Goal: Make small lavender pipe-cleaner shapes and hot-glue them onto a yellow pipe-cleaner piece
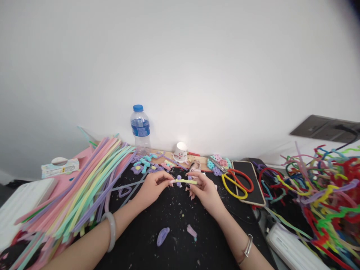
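Observation:
Between both hands, over the black mat (146,247), a short pale yellow fuzzy stem (184,181) is stretched level, with small purple loops (179,179) around it. My left hand (154,187) pinches its left end between thumb and fingertips. My right hand (203,189) is closed on the right end, thumb and index finger together, the other fingers curled below. On the mat nearer to me lie a purple fuzzy loop (162,236) and a short pink-purple piece (192,231).
Pastel stems (92,180) are heaped at the left. Behind stand a water bottle (140,125) and a paper cup (180,152). Scissors (239,183) overlap a phone (254,187) on the right, near tangled colourful stems (332,202) and a white power strip (292,247).

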The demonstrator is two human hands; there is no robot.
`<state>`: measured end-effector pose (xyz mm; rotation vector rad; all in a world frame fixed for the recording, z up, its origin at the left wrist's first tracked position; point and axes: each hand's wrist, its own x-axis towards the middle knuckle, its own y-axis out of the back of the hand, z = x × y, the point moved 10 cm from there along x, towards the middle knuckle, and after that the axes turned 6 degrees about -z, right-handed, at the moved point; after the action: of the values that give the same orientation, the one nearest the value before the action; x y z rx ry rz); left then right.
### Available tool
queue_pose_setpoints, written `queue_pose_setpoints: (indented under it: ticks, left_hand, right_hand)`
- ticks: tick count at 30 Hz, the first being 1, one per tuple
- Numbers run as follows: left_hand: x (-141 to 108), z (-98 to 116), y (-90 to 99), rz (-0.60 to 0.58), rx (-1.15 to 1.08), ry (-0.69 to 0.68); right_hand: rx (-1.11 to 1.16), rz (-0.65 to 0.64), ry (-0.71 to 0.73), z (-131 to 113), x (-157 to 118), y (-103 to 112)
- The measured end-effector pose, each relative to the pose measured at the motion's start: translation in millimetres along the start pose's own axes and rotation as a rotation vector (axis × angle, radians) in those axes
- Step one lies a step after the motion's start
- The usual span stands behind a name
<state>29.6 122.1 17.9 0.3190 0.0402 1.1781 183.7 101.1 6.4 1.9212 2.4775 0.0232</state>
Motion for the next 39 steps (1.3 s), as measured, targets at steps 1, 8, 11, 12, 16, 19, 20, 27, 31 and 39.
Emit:
queue_pose_setpoints:
  ticks: [1, 8, 11, 12, 16, 19, 20, 27, 31, 39]
  left_hand:
    - [-0.2, 0.0, 0.1, 0.000, 0.000, 0.002]
    - [-0.5, -1.0, 0.3, -0.002, 0.017, -0.001]
    - [-0.5, -1.6, 0.1, -0.002, 0.017, -0.001]
    - [-0.6, -1.7, 0.0, -0.002, 0.017, -0.001]
    - [-0.4, -2.6, -0.1, -0.003, 0.016, 0.000]
    - [-0.1, -2.9, 0.0, -0.002, 0.011, 0.004]
    - [-0.1, -2.7, -0.1, -0.003, 0.009, 0.004]
    - [-0.8, -0.8, -1.0, -0.007, -0.001, 0.011]
    - [-0.3, -1.1, -1.7, -0.013, 0.004, 0.006]
    - [-0.8, -0.6, -2.0, -0.020, -0.005, 0.001]
  right_hand:
    - [-0.004, -0.002, 0.005, -0.1, 0.1, 0.1]
    - [-0.043, -0.011, 0.024, -1.9, -0.8, 0.0]
    - [-0.042, -0.015, 0.018, -1.4, -1.1, -0.2]
    - [-0.042, -0.015, 0.017, -1.2, -1.2, -0.1]
    - [-0.043, -0.012, 0.018, -0.8, -1.4, 0.4]
    - [-0.046, -0.019, 0.025, -1.2, -1.3, -0.2]
    - [-0.048, -0.020, 0.028, -1.4, -1.2, -0.2]
    - [-0.046, -0.009, 0.031, -0.8, -1.3, 1.6]
    - [-0.052, -0.006, 0.041, -0.8, -1.4, 1.8]
    - [-0.057, -0.001, 0.049, 0.8, -0.3, 3.2]
